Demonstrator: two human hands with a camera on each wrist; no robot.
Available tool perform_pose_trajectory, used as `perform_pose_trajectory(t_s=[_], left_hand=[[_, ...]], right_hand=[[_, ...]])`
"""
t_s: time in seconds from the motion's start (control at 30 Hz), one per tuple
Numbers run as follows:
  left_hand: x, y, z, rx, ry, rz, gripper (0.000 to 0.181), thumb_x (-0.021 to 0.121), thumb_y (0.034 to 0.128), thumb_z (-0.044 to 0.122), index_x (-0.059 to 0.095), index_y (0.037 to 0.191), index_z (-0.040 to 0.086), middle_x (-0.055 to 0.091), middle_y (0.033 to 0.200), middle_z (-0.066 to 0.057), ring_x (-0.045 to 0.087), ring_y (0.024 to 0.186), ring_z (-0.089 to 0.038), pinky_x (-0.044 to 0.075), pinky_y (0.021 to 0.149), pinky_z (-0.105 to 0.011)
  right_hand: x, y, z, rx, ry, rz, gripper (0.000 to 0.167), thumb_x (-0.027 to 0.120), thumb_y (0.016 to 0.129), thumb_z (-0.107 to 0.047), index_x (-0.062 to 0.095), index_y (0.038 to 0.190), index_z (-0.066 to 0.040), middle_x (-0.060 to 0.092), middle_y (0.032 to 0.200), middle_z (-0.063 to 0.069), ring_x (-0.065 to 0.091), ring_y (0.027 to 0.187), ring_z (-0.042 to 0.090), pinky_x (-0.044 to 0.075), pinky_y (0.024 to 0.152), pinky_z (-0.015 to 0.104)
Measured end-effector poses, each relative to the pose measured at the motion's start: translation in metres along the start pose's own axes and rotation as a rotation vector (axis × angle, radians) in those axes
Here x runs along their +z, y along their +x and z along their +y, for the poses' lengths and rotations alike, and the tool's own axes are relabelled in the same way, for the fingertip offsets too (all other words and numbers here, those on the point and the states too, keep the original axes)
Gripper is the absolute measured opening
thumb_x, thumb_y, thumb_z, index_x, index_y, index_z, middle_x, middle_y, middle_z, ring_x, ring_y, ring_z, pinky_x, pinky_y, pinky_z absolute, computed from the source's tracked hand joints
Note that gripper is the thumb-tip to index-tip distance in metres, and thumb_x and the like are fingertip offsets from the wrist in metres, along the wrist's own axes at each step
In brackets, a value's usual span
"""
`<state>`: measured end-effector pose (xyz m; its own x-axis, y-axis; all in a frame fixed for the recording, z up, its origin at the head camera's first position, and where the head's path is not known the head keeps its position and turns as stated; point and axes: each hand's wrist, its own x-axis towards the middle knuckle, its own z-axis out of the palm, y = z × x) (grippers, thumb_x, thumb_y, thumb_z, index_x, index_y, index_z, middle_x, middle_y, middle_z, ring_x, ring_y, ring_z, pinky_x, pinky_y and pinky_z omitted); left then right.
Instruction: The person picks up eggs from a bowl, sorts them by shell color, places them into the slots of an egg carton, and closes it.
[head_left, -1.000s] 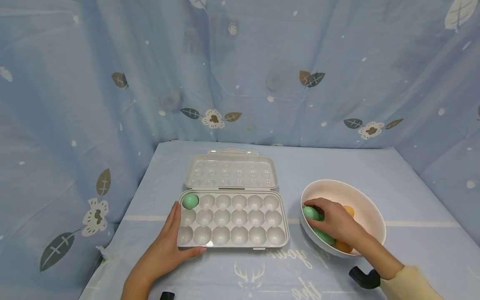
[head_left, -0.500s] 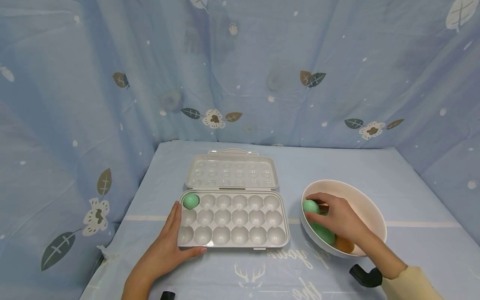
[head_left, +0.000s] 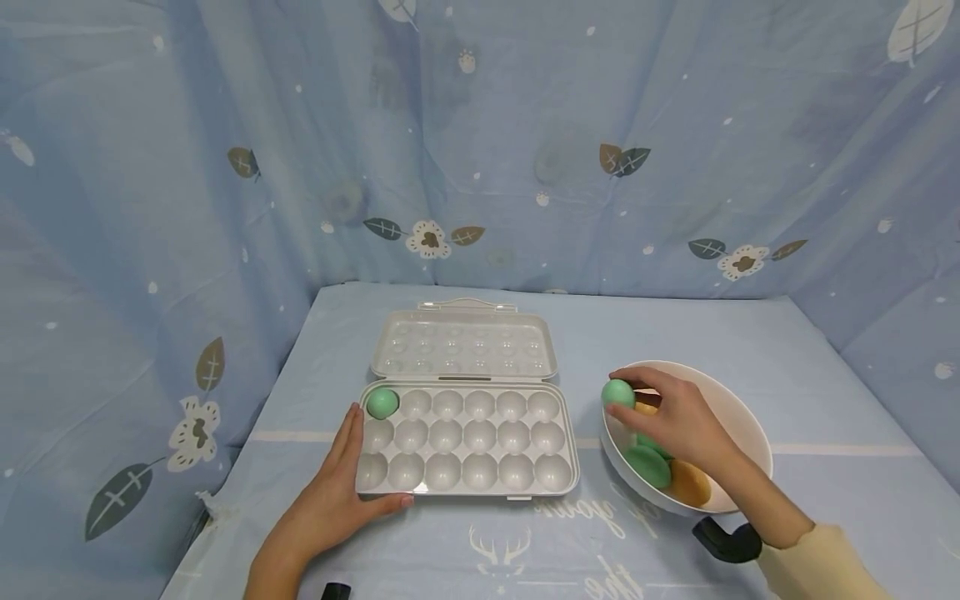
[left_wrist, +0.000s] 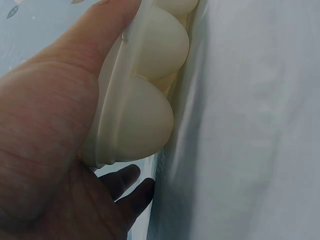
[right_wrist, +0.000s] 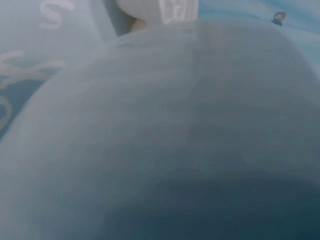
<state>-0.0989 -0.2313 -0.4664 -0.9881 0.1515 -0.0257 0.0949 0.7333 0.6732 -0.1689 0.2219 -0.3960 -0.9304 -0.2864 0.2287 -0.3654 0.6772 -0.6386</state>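
Note:
In the head view, my right hand [head_left: 678, 421] pinches a green egg [head_left: 618, 394] between thumb and fingertips at the left rim of a pinkish-white bowl [head_left: 738, 408]. Below it in the bowl lie another green egg [head_left: 648, 467] and an orange egg [head_left: 688, 483], with more partly hidden by the hand. My left hand [head_left: 326, 500] rests against the near left corner of an egg box [head_left: 568, 450], fingers straight along its side, thumb along its front edge. One green egg [head_left: 382, 403] sits in the box's far left cup. The left wrist view shows the thumb [left_wrist: 95, 35] against the box's rim.
The box's clear lid [head_left: 465, 342] lies opened back behind it. The bowl's outer wall [right_wrist: 175, 125] fills most of the right wrist view. Black curved pieces [head_left: 727, 540] show near the wrists. A patterned blue curtain [head_left: 480, 150] closes off the table's back and sides.
My right hand has lifted the green egg from inside the bowl up to the rim, uncovering more of the eggs below. My left hand and the egg box have stayed in place.

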Motion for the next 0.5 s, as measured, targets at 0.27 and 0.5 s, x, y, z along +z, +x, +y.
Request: perform_pose_trajectory(t_s=[0.27,0.5], left_hand=[[0.001,0.001,-0.001,0.007,0.003,-0.001,0.144,0.084,0.0719,0.069,-0.008,0.166,0.009,-0.005,0.173,-0.016,0.009,0.157,-0.044,0.023,0.120,-0.065],[0.000,0.001,-0.001,0.010,0.005,0.003,0.144,0.084,0.0725,0.068,-0.008,0.165,0.009,-0.006,0.173,-0.018,0.008,0.157,-0.044,0.022,0.121,-0.066]], right_hand=[[0.007,0.008,-0.016,-0.009,0.057,0.004,0.046,0.082,0.090,-0.026,0.068,0.129,-0.006,0.071,0.123,0.010,0.072,0.109,0.029,0.060,0.090,0.044],[0.022,0.019,-0.030,-0.077,0.106,0.006,0.042,0.085,0.087,-0.019,0.070,0.126,-0.009,0.073,0.119,0.003,0.072,0.109,0.021,0.060,0.091,0.035]])
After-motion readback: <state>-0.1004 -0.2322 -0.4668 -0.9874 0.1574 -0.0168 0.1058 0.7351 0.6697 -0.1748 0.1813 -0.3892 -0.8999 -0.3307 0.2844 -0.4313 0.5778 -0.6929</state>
